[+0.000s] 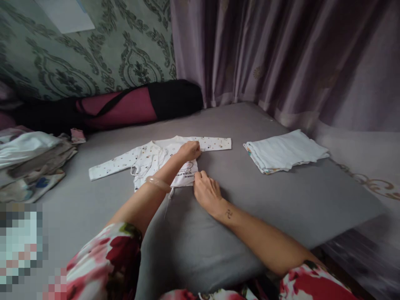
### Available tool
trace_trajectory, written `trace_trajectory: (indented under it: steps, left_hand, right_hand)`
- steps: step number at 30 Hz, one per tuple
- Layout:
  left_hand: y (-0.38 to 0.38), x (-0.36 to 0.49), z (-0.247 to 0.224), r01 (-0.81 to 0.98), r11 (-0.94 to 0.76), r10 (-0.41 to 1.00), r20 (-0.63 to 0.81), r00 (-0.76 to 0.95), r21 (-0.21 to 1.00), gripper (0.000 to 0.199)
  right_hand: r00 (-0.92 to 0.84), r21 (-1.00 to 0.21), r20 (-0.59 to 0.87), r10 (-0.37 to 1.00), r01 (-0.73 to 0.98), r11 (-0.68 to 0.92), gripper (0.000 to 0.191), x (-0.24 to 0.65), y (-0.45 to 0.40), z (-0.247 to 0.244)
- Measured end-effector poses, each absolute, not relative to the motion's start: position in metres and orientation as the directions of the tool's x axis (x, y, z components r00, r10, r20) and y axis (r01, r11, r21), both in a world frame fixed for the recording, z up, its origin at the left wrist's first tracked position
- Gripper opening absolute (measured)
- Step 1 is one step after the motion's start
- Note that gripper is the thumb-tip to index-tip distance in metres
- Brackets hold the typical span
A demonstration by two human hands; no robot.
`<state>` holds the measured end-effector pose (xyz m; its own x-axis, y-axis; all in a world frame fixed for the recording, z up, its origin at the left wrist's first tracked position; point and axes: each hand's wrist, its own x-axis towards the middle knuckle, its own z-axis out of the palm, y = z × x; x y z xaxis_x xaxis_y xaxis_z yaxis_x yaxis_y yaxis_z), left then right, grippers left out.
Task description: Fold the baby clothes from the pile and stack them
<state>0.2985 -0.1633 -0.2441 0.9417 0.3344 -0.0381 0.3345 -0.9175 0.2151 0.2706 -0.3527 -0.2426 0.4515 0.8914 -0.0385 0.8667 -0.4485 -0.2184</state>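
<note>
A small white wrap-front baby shirt (150, 156) with a fine print lies spread on the grey sheet, its two sleeves stretched out to the sides. My left hand (190, 151) reaches across it, fingers closed on the fabric just below the right-hand sleeve. At the lower right corner of the hem, beside some printed lettering, my right hand (206, 189) pinches the cloth. Part of the shirt's front is hidden under my left forearm, which wears a pale bangle (158, 183). A thin tie string hangs below the hem.
To the right lies a folded white cloth (286, 151). Crumpled clothes (28, 156) are heaped at the left, near a small pink item (78, 135). A long maroon and black bag (121, 108) rests against the patterned wall. Purple curtains (250, 54) hang along the bed's far right side.
</note>
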Motion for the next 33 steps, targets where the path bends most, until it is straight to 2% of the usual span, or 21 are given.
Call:
trace_trajectory:
  steps: [5, 10, 16, 20, 24, 28, 33]
  left_hand:
    - [-0.16, 0.3, -0.235, 0.291, -0.932, 0.284, -0.064, 0.957, 0.214, 0.021]
    - [-0.164, 0.309, -0.234, 0.398, -0.903, 0.391, -0.076, 0.917, 0.164, 0.021]
    - [-0.166, 0.306, -0.256, 0.53, -0.718, 0.598, 0.01, 0.802, 0.451, 0.02]
    - [-0.172, 0.302, -0.271, 0.538, -0.668, 0.663, 0.083, 0.744, 0.514, 0.018]
    - [-0.177, 0.302, -0.277, 0.533, -0.688, 0.667, 0.141, 0.731, 0.493, 0.016]
    - [-0.18, 0.301, -0.277, 0.518, -0.73, 0.635, 0.163, 0.755, 0.445, 0.015]
    - [-0.175, 0.293, -0.283, 0.379, -0.81, 0.522, 0.253, 0.815, 0.448, 0.024]
  right_hand:
    - [0.437, -0.195, -0.06, 0.898, 0.877, -0.439, 0.028, 0.271, -0.352, -0.241]
    - [0.43, -0.193, -0.062, 0.901, 0.88, -0.434, 0.029, 0.271, -0.353, -0.242]
    - [0.373, -0.161, -0.04, 0.927, 0.913, -0.374, 0.031, 0.269, -0.354, -0.242]
    - [0.343, -0.092, -0.064, 0.937, 0.933, -0.348, 0.036, 0.264, -0.356, -0.237]
    - [0.335, -0.072, -0.095, 0.937, 0.937, -0.342, 0.039, 0.258, -0.363, -0.23]
    - [0.325, -0.114, -0.176, 0.929, 0.931, -0.347, 0.037, 0.255, -0.369, -0.218]
    - [0.361, -0.163, -0.215, 0.908, 0.903, -0.398, 0.033, 0.269, -0.372, -0.209]
